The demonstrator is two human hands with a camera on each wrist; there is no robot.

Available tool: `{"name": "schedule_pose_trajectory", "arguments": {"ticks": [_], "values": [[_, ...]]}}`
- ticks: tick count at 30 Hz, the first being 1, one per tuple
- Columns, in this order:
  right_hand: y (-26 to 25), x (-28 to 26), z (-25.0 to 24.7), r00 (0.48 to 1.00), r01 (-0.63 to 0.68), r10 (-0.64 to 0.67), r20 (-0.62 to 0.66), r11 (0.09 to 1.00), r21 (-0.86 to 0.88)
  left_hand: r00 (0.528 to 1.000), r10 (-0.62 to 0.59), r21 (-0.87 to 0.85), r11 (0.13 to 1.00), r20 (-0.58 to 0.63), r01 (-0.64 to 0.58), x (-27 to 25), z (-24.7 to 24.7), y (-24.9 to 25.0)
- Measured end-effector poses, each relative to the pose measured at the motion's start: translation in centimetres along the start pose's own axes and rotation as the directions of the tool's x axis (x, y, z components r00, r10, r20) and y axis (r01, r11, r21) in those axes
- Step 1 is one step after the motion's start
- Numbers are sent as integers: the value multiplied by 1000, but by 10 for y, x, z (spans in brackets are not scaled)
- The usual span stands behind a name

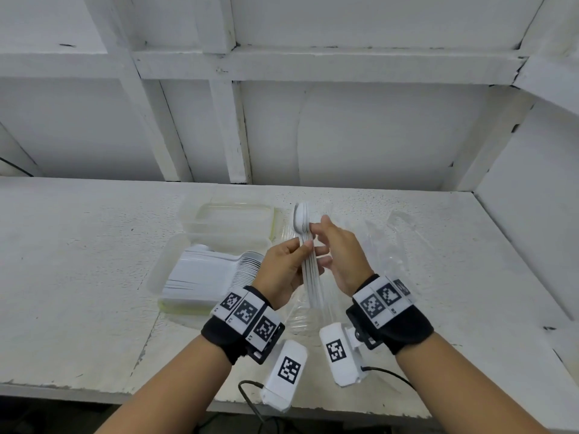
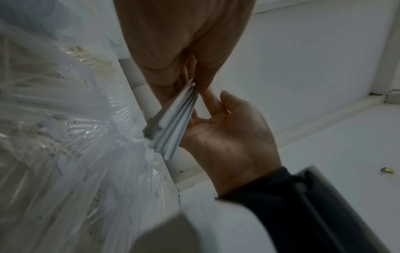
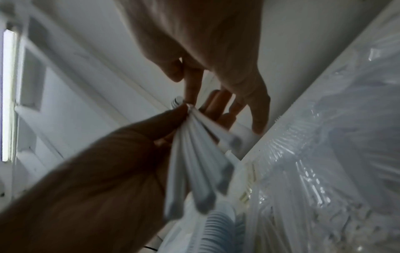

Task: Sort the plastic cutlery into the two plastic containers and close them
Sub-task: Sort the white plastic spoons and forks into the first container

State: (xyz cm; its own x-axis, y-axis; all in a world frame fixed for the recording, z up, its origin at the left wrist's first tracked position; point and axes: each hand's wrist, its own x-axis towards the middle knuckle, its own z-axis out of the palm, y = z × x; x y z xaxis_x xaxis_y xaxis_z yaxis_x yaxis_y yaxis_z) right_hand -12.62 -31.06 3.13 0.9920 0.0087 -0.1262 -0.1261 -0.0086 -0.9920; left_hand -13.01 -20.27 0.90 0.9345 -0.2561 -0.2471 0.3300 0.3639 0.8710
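- A bundle of white plastic spoons (image 1: 308,258) is held up above the middle of the white counter (image 1: 78,245), bowls pointing toward the far edge, handles toward the near edge.
- The left hand (image 1: 286,270) holds the bundle partway along the handles, thumb on top and fingers curled underneath.
- The right hand (image 1: 340,255) pinches the same bundle closer to the bowls; its thumb and forefinger close on the stack while the other fingers spread loosely.
- In the right wrist view the spoon handles (image 3: 194,172) fan apart at their free ends, gathered tight only where the fingers meet.
- In the left wrist view the handle ends (image 2: 173,123) look blurred; the exact count of spoons cannot be told.
- An open plastic container (image 1: 200,270) sits left of centre on the counter, touching nothing held, with a row of stacked white spoons lying inside it.
- A second container (image 1: 232,219), clear and shallow, lies just behind the first, nearer the far edge.
- A crumpled clear plastic bag (image 1: 394,242) with more pale cutlery, possibly forks, lies on the counter right of the hands, running toward the near edge beneath them.
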Motion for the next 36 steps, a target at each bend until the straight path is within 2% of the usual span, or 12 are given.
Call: {"name": "schedule_pose_trajectory", "arguments": {"ticks": [2, 5, 7, 9, 11, 13, 16, 21, 23, 26, 31, 36], "values": [[-5, -3, -4, 993, -56, 54, 103, 998, 15, 1000, -21, 15, 1000, 9, 21, -2, -3, 6], [-5, 5, -10, 991, 117, -132, -36, 953, -279, 996, -80, 296, 953, 44, 63, -6, -15, 19], [-4, 10, -15, 929, 308, -369, -7, 784, -538, 986, -137, 541, 839, 95, 64, -10, -26, 29], [-4, 12, -17, 844, 500, -457, 281, 480, -721, 974, -186, 685, 727, 133, 45, -14, -35, 41], [-7, 13, -14, 766, 630, -347, 541, 242, -738, 960, -219, 751, 660, 175, 13, -18, -43, 51], [-7, 15, -9, 730, 683, -207, 652, 182, -707, 949, -241, 765, 644, 202, 1, -20, -51, 59], [-2, 19, 2, 688, 725, -174, 705, 115, -679, 951, -243, 744, 668, 190, 22, -24, -64, 62], [4, 16, 11, 567, 813, -314, 762, 65, -578, 942, -258, 773, 634, 217, -5, -29, -81, 63], [4, 14, 17, 554, 826, -306, 774, 89, -556, 929, -275, 803, 595, 248, -39, -30, -87, 66], [1, 12, 24, 615, 788, -199, 763, 190, -585, 924, -271, 814, 576, 268, -67, -33, -92, 71], [-3, 7, 34, 677, 702, -145, 722, 424, -572, 933, -252, 800, 598, 257, -59, -36, -103, 76], [-3, 7, 34, 672, 703, -156, 724, 442, -558, 889, -341, 811, 582, 304, -54, -35, -112, 83]]}}
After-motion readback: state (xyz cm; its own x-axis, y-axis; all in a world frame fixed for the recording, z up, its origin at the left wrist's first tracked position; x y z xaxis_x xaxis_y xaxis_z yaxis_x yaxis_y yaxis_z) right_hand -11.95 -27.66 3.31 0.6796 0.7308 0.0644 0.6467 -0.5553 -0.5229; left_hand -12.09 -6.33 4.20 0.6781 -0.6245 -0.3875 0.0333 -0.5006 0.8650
